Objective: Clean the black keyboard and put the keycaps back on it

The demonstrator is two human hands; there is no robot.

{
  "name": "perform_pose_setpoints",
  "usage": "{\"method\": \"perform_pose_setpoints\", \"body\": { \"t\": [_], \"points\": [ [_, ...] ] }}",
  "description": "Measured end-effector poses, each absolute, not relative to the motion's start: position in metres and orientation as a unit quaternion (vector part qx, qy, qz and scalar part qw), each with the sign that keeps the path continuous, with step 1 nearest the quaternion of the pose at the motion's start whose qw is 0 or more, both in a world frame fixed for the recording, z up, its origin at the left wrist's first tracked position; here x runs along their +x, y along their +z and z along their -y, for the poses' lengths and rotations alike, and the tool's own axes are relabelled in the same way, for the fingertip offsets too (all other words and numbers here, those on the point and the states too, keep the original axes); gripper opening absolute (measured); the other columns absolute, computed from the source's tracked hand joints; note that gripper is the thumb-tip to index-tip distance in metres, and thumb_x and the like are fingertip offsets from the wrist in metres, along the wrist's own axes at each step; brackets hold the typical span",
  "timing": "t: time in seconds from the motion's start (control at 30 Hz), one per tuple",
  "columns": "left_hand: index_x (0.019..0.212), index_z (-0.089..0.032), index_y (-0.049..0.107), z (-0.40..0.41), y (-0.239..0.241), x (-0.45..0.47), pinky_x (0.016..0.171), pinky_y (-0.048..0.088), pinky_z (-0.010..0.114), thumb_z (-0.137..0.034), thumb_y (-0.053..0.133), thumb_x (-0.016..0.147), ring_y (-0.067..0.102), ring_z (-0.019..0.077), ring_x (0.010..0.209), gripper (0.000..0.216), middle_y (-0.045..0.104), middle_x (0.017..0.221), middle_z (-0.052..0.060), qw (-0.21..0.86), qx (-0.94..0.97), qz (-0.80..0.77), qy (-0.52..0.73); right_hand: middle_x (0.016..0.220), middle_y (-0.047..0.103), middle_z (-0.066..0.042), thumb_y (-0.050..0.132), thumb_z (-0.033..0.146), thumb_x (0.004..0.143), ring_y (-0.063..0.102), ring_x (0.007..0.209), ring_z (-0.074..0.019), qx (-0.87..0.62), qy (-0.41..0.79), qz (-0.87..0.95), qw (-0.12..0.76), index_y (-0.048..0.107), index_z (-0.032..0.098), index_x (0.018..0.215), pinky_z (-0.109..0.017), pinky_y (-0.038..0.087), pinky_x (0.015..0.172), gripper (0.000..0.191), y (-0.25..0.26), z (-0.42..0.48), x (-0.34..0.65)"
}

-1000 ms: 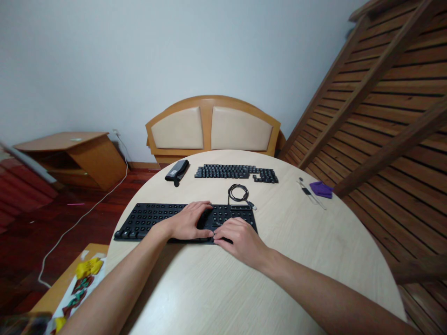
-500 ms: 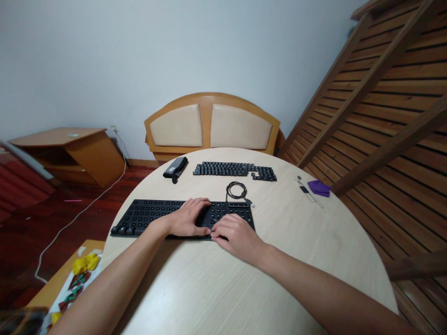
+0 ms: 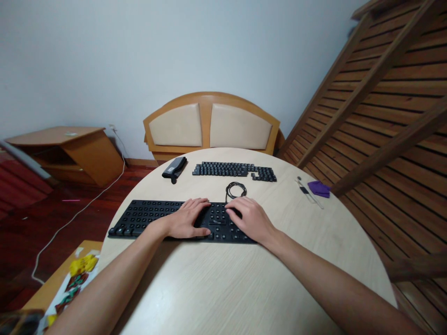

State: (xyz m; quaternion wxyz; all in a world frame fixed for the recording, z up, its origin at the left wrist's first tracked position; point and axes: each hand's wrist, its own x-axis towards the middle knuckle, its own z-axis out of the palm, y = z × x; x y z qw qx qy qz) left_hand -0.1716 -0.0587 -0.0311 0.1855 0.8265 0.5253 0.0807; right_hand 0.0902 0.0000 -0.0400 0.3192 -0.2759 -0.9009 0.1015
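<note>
A black keyboard [image 3: 150, 216] with most keycaps off, its small switches exposed, lies on the table. Dark caps sit along its lower left edge. My left hand [image 3: 188, 219] rests flat across its middle, fingers and thumb stretched out. Over the keyboard's upper right part is my right hand [image 3: 249, 216], with fingers curled and thumb and fingertips close together in a pinch. Whatever may be between them is hidden. A small dark rectangular patch [image 3: 217, 222] with a thin light curved mark shows between the hands. Behind, the keyboard's coiled cable [image 3: 236, 190] lies on the table.
Loose black keycaps [image 3: 223, 168] stand in rows at the table's far side, with a gap at right. A dark folded pouch [image 3: 174, 167] lies to their left. A purple cloth [image 3: 319, 188] and a thin wire tool [image 3: 310, 193] are at right on the round table [image 3: 216, 288].
My right hand has moved up from the keyboard's near edge to its upper right part, uncovering the lower keys. My left hand has stayed in place.
</note>
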Motion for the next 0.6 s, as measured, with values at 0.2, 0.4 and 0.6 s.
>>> {"method": "perform_pose_setpoints", "body": {
  "t": [0.2, 0.4, 0.6],
  "points": [
    [0.154, -0.019, 0.029, 0.057, -0.028, -0.167, 0.124, 0.014, 0.060, -0.063, 0.061, 0.087, 0.023, 0.0379, 0.152, 0.087, 0.026, 0.165, 0.018, 0.176, 0.822, -0.539, 0.050, 0.124, 0.067, -0.012, 0.053, 0.020, 0.096, 0.056, 0.113, -0.0295, -0.472, -0.081, 0.846, 0.235, 0.067, 0.017, 0.120, -0.041, 0.046, 0.094, 0.028, -0.050, -0.081, 0.128],
    [0.155, -0.015, 0.030, 0.058, -0.031, -0.162, 0.124, 0.017, 0.059, -0.061, 0.057, 0.090, 0.025, 0.0380, 0.151, 0.084, 0.029, 0.164, 0.019, 0.136, 0.829, -0.540, 0.056, 0.138, 0.060, -0.016, 0.058, 0.021, 0.092, 0.045, 0.127, -0.0358, -0.485, -0.127, 0.839, 0.212, 0.065, 0.014, 0.128, -0.048, 0.039, 0.103, 0.038, -0.067, -0.127, 0.143],
    [0.155, -0.015, 0.031, 0.060, -0.034, -0.163, 0.123, 0.022, 0.056, -0.064, 0.050, 0.093, 0.030, 0.0366, 0.150, 0.081, 0.033, 0.162, 0.018, 0.100, 0.840, -0.529, 0.066, 0.142, 0.058, -0.016, 0.057, 0.019, 0.094, 0.040, 0.132, -0.0365, -0.477, -0.158, 0.841, 0.200, 0.068, 0.014, 0.124, -0.050, 0.035, 0.106, 0.032, -0.073, -0.140, 0.137]
  ]
}}
